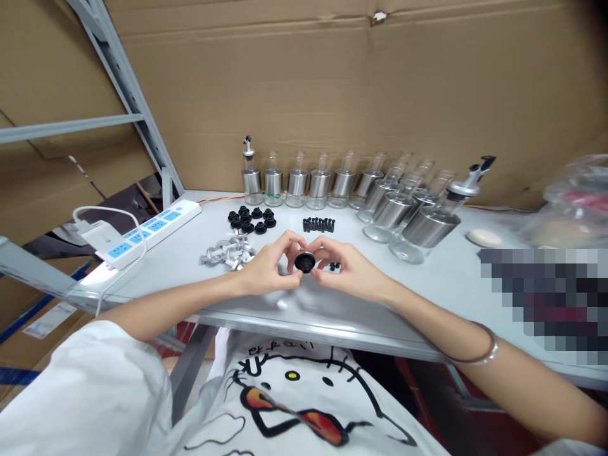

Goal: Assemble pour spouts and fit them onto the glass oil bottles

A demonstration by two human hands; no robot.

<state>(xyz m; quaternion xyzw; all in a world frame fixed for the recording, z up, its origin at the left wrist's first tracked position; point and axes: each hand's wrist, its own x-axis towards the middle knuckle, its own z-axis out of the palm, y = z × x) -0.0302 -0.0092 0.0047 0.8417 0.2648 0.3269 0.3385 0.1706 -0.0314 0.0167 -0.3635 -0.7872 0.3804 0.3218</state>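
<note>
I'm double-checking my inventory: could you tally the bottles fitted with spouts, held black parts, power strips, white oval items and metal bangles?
Bottles with spouts: 2
Held black part: 1
Power strip: 1
White oval item: 1
Metal bangle: 1
Total: 6

White power strip point(152, 232) near pale oval object point(483, 238)
</note>
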